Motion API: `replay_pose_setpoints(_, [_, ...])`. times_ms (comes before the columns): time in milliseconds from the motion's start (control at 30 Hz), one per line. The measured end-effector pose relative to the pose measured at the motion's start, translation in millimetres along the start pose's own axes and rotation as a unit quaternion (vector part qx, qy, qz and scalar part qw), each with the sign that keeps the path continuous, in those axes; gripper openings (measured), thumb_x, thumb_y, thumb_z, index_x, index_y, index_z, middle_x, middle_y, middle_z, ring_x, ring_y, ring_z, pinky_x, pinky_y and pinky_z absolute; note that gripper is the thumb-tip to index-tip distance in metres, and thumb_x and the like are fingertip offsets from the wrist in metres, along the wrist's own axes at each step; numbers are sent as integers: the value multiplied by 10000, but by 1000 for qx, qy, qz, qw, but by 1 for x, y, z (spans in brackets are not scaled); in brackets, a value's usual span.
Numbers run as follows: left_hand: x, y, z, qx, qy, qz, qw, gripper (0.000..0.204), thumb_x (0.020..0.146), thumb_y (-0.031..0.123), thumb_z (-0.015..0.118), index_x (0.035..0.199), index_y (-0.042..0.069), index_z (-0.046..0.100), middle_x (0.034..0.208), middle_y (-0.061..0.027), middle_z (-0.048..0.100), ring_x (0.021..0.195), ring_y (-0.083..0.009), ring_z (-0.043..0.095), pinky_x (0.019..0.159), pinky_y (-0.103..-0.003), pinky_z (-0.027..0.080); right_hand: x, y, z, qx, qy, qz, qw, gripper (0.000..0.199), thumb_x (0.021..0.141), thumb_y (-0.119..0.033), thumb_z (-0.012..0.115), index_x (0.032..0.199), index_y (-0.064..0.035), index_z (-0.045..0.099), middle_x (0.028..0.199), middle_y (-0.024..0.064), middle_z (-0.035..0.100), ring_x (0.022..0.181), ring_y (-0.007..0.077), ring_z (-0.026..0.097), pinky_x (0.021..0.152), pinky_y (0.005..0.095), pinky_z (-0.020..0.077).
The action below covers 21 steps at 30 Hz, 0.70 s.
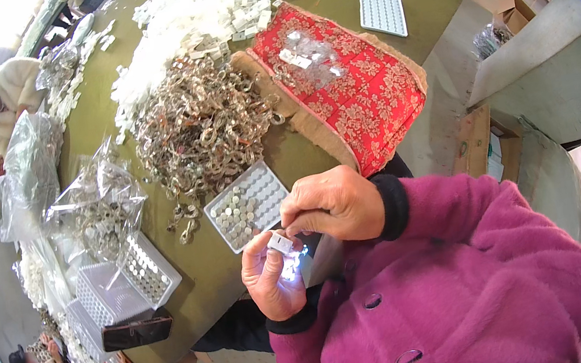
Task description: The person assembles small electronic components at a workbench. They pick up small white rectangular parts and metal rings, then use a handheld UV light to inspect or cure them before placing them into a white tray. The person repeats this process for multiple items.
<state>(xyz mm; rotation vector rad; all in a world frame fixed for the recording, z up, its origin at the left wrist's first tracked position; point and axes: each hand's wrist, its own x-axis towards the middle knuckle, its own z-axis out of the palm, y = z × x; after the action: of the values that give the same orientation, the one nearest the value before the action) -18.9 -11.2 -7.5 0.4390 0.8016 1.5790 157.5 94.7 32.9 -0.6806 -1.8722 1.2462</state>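
Observation:
My left hand (273, 282) is closed round a small white plastic battery case (280, 242), gripping it between thumb and fingers. Bluish-white lights (294, 262) glow just below the case, beside the left palm. My right hand (337, 205) comes in from the right, thumb and forefinger pinched together at the case's upper edge; whatever is between those fingertips is hidden. Right beyond the hands lies a white tray with round pockets (266, 183), partly filled with silver button cells (234, 215). Behind it rises a heap of tangled wire light strings (201, 123).
Many white cases (168, 20) are piled at the back. A red floral cloth (359, 86) lies on cardboard, with another pocketed tray (382, 12) beyond. To the left are plastic bags (29, 173), a filled tray (149, 272) and a dark flat object (137, 333). Other people (7, 95) sit along the left.

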Motion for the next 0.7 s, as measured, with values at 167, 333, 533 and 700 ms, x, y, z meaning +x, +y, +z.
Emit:
replay_pose_setpoints(167, [-11, 3, -3, -14, 14, 5, 1000, 261, 986, 80, 664, 1234, -3, 659, 1074, -148, 705, 921, -221, 675, 856, -377, 562, -4, -6, 15, -45, -25, -37, 998, 73, 883, -111, 710, 930, -58, 691, 870, 119, 676, 817, 329, 682, 729, 402, 555])
replay_pose_setpoints(333, [-16, 5, -3, 1, 15, 17, 1000, 219, 941, -8, 667, 1157, -37, 688, 1058, -131, 701, 862, -217, 673, 791, -362, 559, -8, -11, 18, -108, -32, -80, 990, 51, 884, -114, 687, 903, -69, 671, 845, 98, 660, 789, 314, 676, 693, 409, 552])
replay_pose_setpoints(533, [-19, 10, -6, 83, -61, 50, 993, 212, 934, -3, 637, 1134, -40, 697, 1053, -111, 676, 869, -198, 647, 746, -340, 516, -9, -18, 19, -170, -80, -117, 975, 42, 884, -105, 680, 887, -72, 654, 818, 83, 636, 746, 306, 664, 656, 407, 546])
replay_pose_setpoints(700, [-25, 7, -9, -12, 1, 27, 1000, 208, 990, 44, 636, 1186, -18, 669, 989, -128, 720, 820, -213, 671, 723, -335, 533, -11, -23, 28, -22, -72, -44, 996, 50, 925, 43, 650, 951, 3, 638, 843, 110, 636, 729, 228, 685, 668, 342, 569])
